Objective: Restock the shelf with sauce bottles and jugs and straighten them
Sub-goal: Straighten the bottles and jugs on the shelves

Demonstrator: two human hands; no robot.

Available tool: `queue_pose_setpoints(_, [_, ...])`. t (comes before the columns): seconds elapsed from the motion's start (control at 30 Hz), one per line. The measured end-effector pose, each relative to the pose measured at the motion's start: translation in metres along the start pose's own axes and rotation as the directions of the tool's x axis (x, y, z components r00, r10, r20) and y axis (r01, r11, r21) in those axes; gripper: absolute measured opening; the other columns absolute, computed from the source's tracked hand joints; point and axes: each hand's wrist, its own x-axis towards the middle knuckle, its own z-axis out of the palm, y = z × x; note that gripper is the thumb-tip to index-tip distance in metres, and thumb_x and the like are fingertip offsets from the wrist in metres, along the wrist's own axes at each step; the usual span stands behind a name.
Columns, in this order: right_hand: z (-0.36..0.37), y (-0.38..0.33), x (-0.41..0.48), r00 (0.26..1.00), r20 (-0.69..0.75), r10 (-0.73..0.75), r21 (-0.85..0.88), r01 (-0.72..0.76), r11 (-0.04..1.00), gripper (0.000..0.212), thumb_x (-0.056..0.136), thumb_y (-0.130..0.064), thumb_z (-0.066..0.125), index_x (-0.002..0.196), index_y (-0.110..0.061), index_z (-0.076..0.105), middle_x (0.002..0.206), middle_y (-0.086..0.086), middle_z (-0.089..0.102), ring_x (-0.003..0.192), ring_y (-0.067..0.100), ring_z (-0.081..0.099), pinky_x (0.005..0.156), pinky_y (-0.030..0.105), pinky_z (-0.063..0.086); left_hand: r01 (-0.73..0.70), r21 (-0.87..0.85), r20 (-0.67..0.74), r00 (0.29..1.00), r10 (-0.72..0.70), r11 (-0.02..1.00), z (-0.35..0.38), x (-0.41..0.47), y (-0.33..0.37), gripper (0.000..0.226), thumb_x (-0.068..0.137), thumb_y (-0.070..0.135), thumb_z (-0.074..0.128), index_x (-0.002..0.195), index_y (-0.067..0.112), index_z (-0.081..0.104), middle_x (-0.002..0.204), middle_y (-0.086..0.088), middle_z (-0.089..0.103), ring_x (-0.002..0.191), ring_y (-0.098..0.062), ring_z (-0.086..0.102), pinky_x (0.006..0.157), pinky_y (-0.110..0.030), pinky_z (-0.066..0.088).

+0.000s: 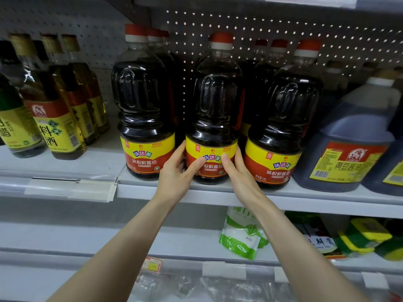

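Your left hand (174, 173) and right hand (237, 173) both grip the middle sauce bottle (214, 110), upright at the shelf (174, 190) front edge.

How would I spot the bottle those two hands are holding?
Find the upper white shelf with big dark, red-capped sauce bottles along its front edge. Pick the middle bottle: unlike its left neighbour and right neighbour, it has the left hand and right hand holding its yellow-and-red label.
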Motion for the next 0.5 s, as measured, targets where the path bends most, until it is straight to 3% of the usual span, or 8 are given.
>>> queue_pose_setpoints(0.17, [-0.003, 0.001, 0.001, 1.000, 0.017, 0.003, 0.005, -0.003, 1.000, 0.061, 0.096, -0.054, 0.038, 0.150, -0.049, 0.009, 0.139, -0.031, 0.028, 0.128, -0.005, 0.028, 0.105, 0.025, 0.027, 0.003, -0.013, -0.030, 1.000, -0.003, 1.000, 0.001, 0.000, -0.001, 0.059, 0.084, 0.022, 0.067, 0.139, 0.020, 0.046, 0.123, 0.014, 0.061, 0.112, 0.008, 0.057, 0.091, -0.013, 0.048])
queue_pose_setpoints(0.37, [-0.002, 0.002, 0.000, 1.000, -0.027, -0.014, 0.022, 0.015, 1.000, 0.063, 0.096, -0.050, 0.044, 0.152, -0.040, 0.016, 0.152, -0.019, 0.031, 0.136, 0.002, 0.031, 0.111, 0.029, 0.030, 0.018, 0.045, -0.005, 1.000, -0.018, 0.999, 0.002, -0.002, 0.005, 0.063, 0.081, 0.030, 0.066, 0.140, 0.020, 0.045, 0.124, 0.013, 0.060, 0.109, 0.011, 0.056, 0.090, -0.011, 0.047])
queue_pose_setpoints(0.5, [-0.007, -0.001, -0.022, 0.995, -0.088, -0.035, 0.102, 0.044, 0.994, 0.060, 0.097, -0.031, 0.053, 0.151, -0.022, 0.028, 0.146, -0.018, 0.037, 0.131, -0.003, 0.038, 0.091, 0.001, 0.038, 0.025, 0.120, -0.069, 0.997, -0.016, 0.992, 0.003, -0.014, 0.014, 0.055, 0.086, 0.023, 0.068, 0.136, 0.015, 0.047, 0.119, 0.013, 0.058, 0.105, 0.007, 0.056, 0.086, -0.010, 0.046])
